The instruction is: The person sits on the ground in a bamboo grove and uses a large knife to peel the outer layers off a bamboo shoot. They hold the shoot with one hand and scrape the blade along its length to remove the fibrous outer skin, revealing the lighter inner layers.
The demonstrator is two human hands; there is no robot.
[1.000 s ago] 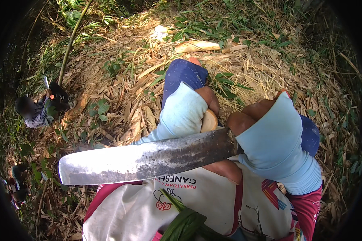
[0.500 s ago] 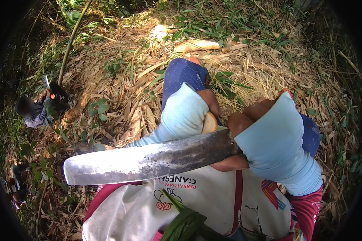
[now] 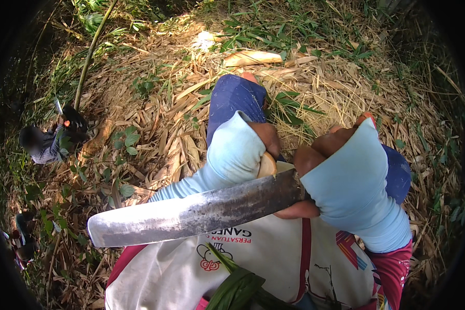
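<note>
My right hand (image 3: 319,150), inside a light blue sleeve, is closed round the handle end of a machete; the handle itself is hidden. The machete's broad, worn steel blade (image 3: 191,214) reaches left across my front, its tip low at the left. My left hand (image 3: 267,137) is mostly covered by its blue sleeve, its fingers curled round a pale piece with a rounded, cut-looking end (image 3: 267,165), perhaps a bamboo shoot. The blade's upper edge touches or lies right beside that end; I cannot tell which.
Dry leaves and straw cover the ground. A pale tapered piece (image 3: 253,58) lies ahead, beyond my blue-trousered knee (image 3: 236,101). At the left, another person (image 3: 49,142) sits holding a blade, near a thin upright stem (image 3: 91,57). Green leaves (image 3: 237,284) hang before my jacket (image 3: 274,248).
The machete's tip has swung slightly down and to the right, tilting the blade more. My left hand and the pale piece have shifted a little left.
</note>
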